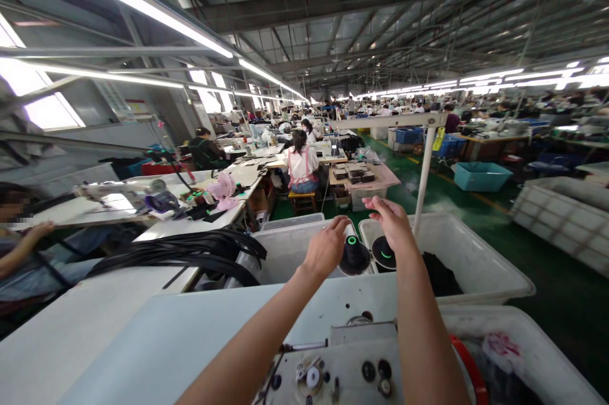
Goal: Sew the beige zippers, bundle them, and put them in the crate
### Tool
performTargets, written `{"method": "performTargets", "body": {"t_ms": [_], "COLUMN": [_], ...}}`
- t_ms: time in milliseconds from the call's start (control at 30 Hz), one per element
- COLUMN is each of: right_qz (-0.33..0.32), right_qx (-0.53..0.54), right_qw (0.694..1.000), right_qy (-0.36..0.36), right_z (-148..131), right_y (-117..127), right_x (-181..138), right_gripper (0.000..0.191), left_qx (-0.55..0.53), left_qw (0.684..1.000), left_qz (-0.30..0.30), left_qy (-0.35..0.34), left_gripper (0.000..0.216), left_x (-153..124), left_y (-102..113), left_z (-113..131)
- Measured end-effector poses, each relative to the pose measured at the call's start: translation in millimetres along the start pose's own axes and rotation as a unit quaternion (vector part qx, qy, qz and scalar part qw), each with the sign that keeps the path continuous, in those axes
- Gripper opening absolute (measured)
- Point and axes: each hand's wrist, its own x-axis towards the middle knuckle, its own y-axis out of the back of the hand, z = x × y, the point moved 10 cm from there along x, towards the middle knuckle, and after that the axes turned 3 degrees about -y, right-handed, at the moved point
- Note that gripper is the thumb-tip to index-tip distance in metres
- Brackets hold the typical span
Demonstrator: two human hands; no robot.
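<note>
Both arms reach forward over a sewing machine (342, 360), with the hands raised beyond it. My left hand (326, 246) is closed with its fingers together, just above and left of a black thread cone (356, 260) with a green ring on top. My right hand (392, 221) is higher, thumb and fingertips brought together, pointing left. Any thread between either hand's fingers is too fine to make out. Below the right hand stands a second black cone (382, 254), partly hidden by the wrist. A metal thread stand (425, 176) rises beside the right hand.
White bins (480, 246) stand behind and right of the machine, one with dark cloth (440, 275). Black strips (176, 252) lie on the left table. A co-worker (302, 164) sits ahead; another person's arm (28, 246) is at far left. A teal bin (481, 176) is on the green floor.
</note>
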Motion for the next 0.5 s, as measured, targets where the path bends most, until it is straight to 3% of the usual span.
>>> {"method": "performTargets", "body": {"t_ms": [133, 300, 400, 500], "right_qz": [0.01, 0.113, 0.058, -0.016], "right_qx": [0.129, 0.1, 0.198, 0.291], "right_qw": [0.992, 0.984, 0.974, 0.955], "right_qy": [0.013, 0.09, 0.093, 0.057], "right_z": [-38, -78, -88, -91], "right_y": [-7, 18, 18, 10], "right_x": [4, -6, -16, -28], "right_gripper": [0.028, 0.026, 0.025, 0.021], "left_qx": [0.115, 0.132, 0.119, 0.08], "left_qw": [0.985, 0.97, 0.969, 0.974], "left_qz": [-0.124, -0.205, -0.216, -0.207], "left_qy": [-0.027, -0.023, -0.029, -0.048], "left_gripper": [0.048, 0.027, 0.024, 0.021], "left_x": [29, 34, 29, 27], "left_y": [-28, -59, -57, -39], "left_z": [-5, -15, -16, -14]}}
